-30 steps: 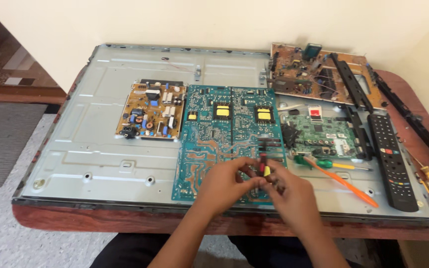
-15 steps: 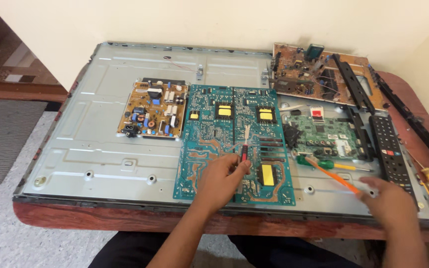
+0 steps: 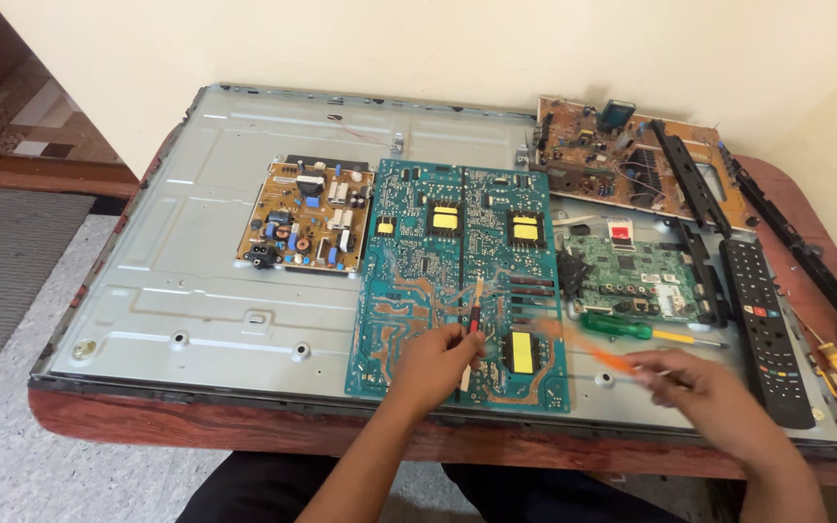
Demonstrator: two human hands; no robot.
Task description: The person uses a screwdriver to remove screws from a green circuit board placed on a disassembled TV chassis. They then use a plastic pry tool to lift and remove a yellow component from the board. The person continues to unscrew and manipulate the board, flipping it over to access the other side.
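Landmark: teal circuit board (image 3: 457, 281), lying flat on the metal back panel (image 3: 196, 281), itself on the desk (image 3: 176, 426). Left hand (image 3: 433, 363) at the board's lower centre, grip closed on a thin red-handled probe (image 3: 474, 324), held upright so the tip sits on the traces. Right hand (image 3: 704, 392) just right of the board, grip closed round a blurred orange screwdriver (image 3: 598, 353). Green screwdriver (image 3: 622, 327) lies beyond it.
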